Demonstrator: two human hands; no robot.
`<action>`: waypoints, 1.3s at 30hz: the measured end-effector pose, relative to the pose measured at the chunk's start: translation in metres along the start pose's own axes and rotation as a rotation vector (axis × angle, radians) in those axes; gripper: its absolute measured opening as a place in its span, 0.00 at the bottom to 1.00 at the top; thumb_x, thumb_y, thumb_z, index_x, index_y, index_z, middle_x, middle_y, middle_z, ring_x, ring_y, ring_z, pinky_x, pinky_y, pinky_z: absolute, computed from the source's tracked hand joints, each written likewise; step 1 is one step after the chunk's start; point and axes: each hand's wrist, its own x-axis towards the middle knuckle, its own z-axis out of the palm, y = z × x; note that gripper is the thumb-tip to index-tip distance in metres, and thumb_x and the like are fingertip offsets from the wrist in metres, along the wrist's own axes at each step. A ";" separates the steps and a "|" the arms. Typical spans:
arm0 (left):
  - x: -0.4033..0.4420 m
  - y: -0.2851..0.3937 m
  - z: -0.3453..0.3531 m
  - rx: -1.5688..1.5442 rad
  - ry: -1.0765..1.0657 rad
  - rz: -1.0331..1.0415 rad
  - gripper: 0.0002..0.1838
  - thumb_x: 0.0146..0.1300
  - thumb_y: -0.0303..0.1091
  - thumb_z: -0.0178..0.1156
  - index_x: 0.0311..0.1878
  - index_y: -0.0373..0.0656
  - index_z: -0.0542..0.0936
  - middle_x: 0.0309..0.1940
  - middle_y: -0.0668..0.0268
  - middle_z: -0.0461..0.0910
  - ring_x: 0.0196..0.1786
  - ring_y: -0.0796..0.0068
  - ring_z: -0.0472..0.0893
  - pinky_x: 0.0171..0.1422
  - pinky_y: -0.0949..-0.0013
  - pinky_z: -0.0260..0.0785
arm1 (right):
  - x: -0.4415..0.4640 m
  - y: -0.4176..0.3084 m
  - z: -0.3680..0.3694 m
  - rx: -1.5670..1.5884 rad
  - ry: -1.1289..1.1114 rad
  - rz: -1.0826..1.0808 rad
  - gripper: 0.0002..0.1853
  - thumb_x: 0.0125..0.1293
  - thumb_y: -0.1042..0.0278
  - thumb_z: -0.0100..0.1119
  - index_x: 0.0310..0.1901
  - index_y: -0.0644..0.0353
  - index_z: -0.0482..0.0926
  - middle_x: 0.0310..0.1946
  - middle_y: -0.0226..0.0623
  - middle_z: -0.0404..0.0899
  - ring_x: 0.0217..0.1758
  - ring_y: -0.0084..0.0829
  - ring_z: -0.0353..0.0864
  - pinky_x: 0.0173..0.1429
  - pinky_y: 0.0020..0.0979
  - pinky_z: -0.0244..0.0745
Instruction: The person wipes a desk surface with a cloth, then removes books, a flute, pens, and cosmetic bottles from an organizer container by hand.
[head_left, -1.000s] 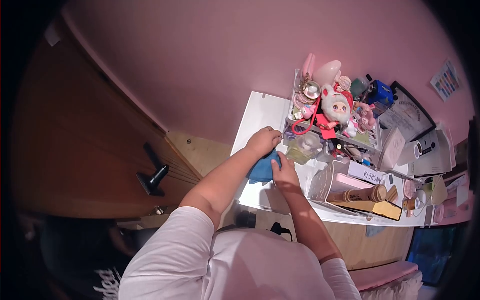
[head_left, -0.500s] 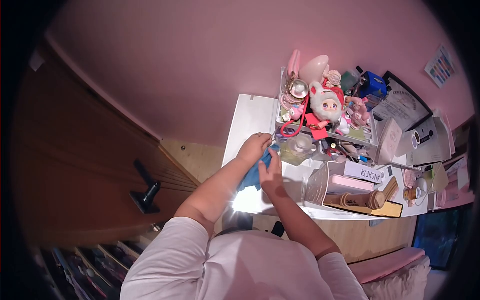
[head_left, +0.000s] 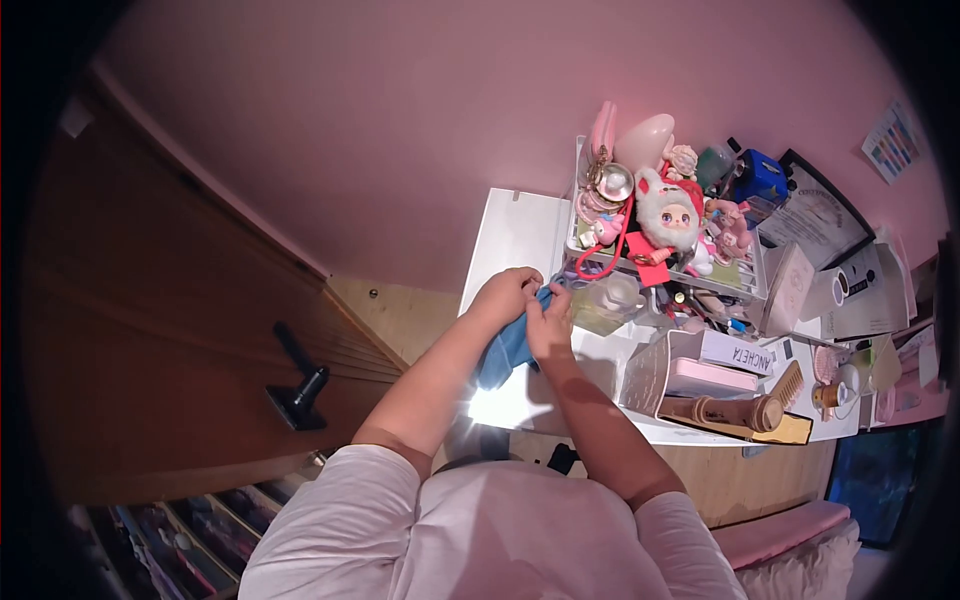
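Note:
Over the left part of the white desk (head_left: 500,225), my left hand (head_left: 506,294) is closed with its fingers bent round the upper end of a blue cloth (head_left: 507,358). My right hand (head_left: 550,325) grips the same cloth from the other side, thumb and fingers drawn together. The cloth hangs bunched between and below both hands. What the fingertips pinch is too small to make out. Just right of my right hand stands a clear container (head_left: 605,303) with a yellowish tint.
Behind it, a white rack (head_left: 665,268) carries a plush doll (head_left: 668,212) and trinkets. A file holder (head_left: 648,375) with boxes stands to the right, near a comb (head_left: 789,386). A brown door (head_left: 170,330) with a black handle (head_left: 298,395) is at left.
My right hand's fingers have closed in from a more stretched pose and sit nearer my left hand. The view has shifted slightly, so the desk appears further right.

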 end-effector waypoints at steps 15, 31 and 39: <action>0.010 -0.004 -0.034 -0.093 0.262 0.027 0.11 0.57 0.33 0.59 0.40 0.37 0.79 0.34 0.56 0.79 0.37 0.65 0.78 0.45 0.66 0.70 | -0.053 -0.006 -0.031 0.309 -0.211 -0.249 0.22 0.62 0.76 0.49 0.57 0.58 0.59 0.46 0.40 0.67 0.37 0.22 0.72 0.43 0.28 0.70; 0.051 -0.007 0.010 0.433 0.003 0.291 0.16 0.52 0.30 0.53 0.41 0.56 0.84 0.47 0.66 0.74 0.51 0.62 0.71 0.56 0.61 0.66 | -0.011 0.033 -0.018 0.108 -0.201 -0.192 0.31 0.63 0.74 0.47 0.67 0.61 0.50 0.30 0.35 0.75 0.31 0.23 0.74 0.39 0.24 0.71; 0.058 -0.029 0.014 0.021 0.096 0.146 0.14 0.52 0.26 0.53 0.36 0.54 0.85 0.42 0.65 0.77 0.51 0.62 0.74 0.57 0.63 0.65 | 0.003 0.060 -0.002 0.199 -0.182 -0.069 0.28 0.62 0.76 0.45 0.65 0.64 0.54 0.28 0.32 0.72 0.26 0.20 0.69 0.32 0.21 0.68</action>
